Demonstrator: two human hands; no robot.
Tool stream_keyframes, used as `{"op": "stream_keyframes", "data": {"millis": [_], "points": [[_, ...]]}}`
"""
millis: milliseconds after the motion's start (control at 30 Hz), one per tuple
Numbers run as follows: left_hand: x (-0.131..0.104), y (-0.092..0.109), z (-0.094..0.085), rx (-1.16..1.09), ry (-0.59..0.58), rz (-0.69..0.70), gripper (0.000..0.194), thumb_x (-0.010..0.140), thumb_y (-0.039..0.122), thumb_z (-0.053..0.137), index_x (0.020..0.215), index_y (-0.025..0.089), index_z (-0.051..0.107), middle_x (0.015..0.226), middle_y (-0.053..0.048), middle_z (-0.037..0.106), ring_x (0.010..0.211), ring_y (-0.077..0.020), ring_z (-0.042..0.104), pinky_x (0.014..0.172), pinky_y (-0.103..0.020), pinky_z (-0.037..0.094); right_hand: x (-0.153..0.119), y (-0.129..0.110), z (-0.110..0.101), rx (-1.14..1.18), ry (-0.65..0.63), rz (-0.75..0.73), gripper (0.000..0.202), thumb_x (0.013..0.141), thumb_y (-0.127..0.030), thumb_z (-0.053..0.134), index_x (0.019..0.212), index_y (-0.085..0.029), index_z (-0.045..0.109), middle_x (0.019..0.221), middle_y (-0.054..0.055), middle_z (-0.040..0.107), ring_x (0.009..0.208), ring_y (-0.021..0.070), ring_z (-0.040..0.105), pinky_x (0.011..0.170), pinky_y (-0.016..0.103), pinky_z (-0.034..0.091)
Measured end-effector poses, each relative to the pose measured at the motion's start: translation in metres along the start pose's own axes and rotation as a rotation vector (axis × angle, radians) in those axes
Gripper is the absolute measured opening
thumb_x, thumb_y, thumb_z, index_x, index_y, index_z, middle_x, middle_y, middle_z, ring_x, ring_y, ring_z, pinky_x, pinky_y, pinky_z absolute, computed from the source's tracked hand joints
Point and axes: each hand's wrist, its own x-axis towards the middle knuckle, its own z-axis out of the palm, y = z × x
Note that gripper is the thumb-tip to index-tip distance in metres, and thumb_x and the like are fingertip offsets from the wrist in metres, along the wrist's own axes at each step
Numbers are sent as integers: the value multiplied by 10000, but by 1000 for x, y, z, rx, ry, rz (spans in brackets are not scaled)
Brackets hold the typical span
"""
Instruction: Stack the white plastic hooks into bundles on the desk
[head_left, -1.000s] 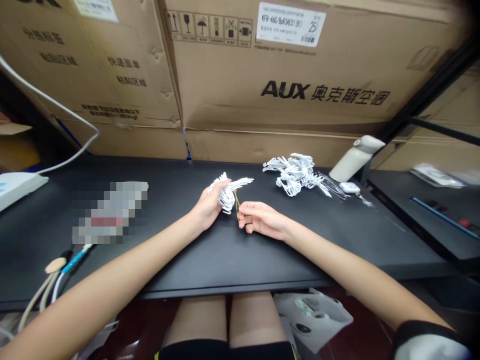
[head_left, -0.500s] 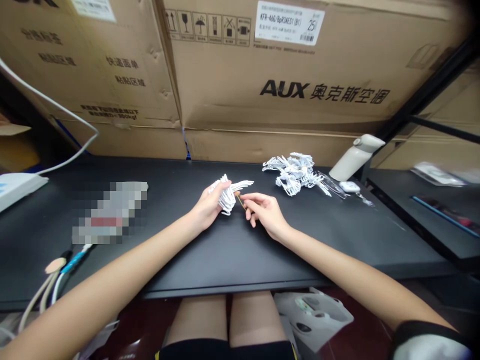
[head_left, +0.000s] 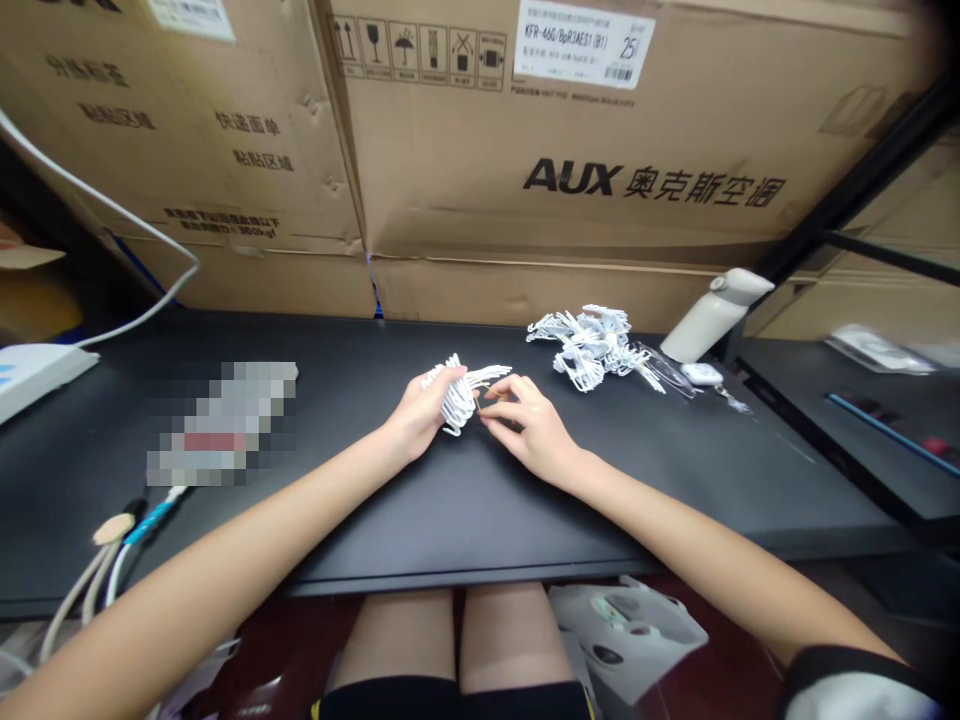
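Observation:
My left hand is wrapped round a bundle of thin white pieces with bent ends, a little above the table's middle. Straighter ends of the bundle stick out to the right, past my thumb. Close against that side, my right hand pinches a thin yellowish rubber band between thumb and fingers, stretched at the bundle. How far the band goes round the pieces is hidden by the fingers. Farther back on the right lies a pile of similar white bundles.
Beyond the black table stand large cardboard boxes. A white bottle and a small white case are at the back right. On the left lie a blurred-out flat object, cables and a white power strip.
My right hand has shifted slightly up and left, its fingers now spread more around the rubber band and nearer the bundle. My left hand keeps its hold almost in place.

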Motion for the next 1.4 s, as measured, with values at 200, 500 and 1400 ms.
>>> {"op": "stream_keyframes", "data": {"millis": [200,500,1400], "points": [[2,3,-1,-26,29,-6,137,737,250,644,775,119,632,621,-32,661,527,-126,604,497,-211,457,-4,-11,4,-55,82,-167,160,874,-137,528,911,-210,665,1013,104,582,940,206,532,778,373,515],[-1,2,-1,-59,-38,-33,161,758,277,607,829,135,634,624,-28,659,547,-135,618,493,-214,478,-1,-12,-1,167,-53,-209,178,907,-165,480,1007,-221,617,951,77,673,968,205,619,875,384,511],[-8,4,-4,115,-514,-261,268,714,327,611,850,98,629,461,-14,578,349,-95,472,353,-183,375,6,-24,-37,901,56,347,162,900,-353,545,940,-197,536,430,-86,525,367,115,567,382,207,377]]}}
